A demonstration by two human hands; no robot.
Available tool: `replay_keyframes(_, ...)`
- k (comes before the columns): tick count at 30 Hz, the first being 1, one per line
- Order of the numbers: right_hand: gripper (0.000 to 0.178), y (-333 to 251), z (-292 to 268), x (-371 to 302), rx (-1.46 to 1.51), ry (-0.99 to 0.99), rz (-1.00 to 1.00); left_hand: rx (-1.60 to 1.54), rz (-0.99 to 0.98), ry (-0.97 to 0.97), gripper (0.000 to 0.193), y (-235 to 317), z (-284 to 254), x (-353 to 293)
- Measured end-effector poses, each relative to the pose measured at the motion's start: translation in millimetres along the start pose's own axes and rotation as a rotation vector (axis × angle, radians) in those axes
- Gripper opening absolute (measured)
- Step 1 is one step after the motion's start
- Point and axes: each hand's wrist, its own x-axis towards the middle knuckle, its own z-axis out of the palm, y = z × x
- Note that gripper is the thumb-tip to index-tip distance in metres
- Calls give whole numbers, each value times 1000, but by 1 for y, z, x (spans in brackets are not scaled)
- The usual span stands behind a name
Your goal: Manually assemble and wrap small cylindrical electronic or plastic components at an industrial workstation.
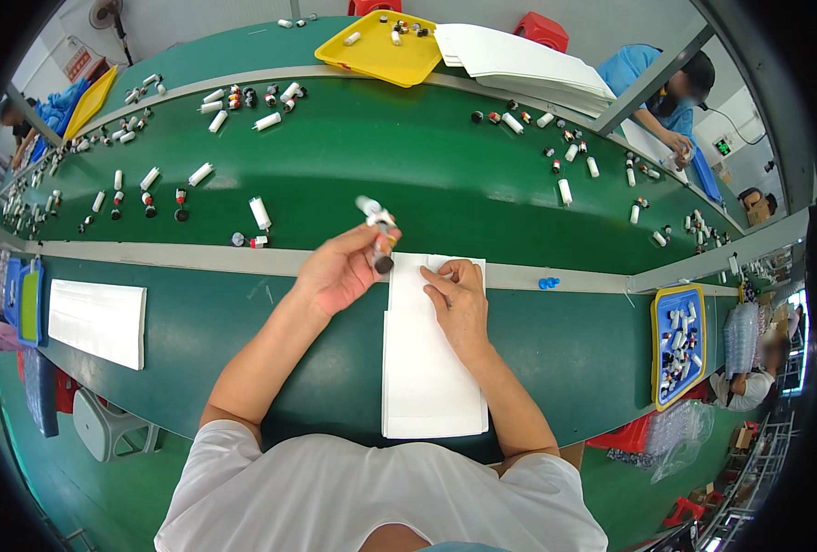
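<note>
My left hand (342, 269) is raised over the rail between the belt and the near worktop. Its thumb and fingers are closed on a small cylindrical part (384, 247) with a dark round end, an orange band and a blurred whitish upper end. My right hand (459, 299) lies on the stack of white paper sheets (434, 386) in front of me, near its far edge. Its fingers are curled, with thumb and forefinger close together; anything between them is too small or hidden to make out.
Scattered white cylinders (259, 213) and dark-capped pieces lie on the green belt (353, 138). More sheets (97, 322) lie left. A blue tray with a yellow rim (655, 368) holds parts at right. A yellow tray (371, 60) stands far off. A co-worker (671, 101) works across the belt.
</note>
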Motion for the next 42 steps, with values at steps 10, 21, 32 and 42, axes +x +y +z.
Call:
replay_keyframes(10,36,15,-12,3,218,-114,-43,845,-3,85,20,-33,-8,12)
replay_keyframes(21,26,11,-7,1,33,-14,11,919,53,107,22,-45,-7,19)
replay_keyframes(32,29,13,-24,8,471,-95,273,976,60,83,22,-53,-4,24)
replay_keyframes(42,35,26,-14,0,192,-39,63,968,65,80,23,-62,-2,29)
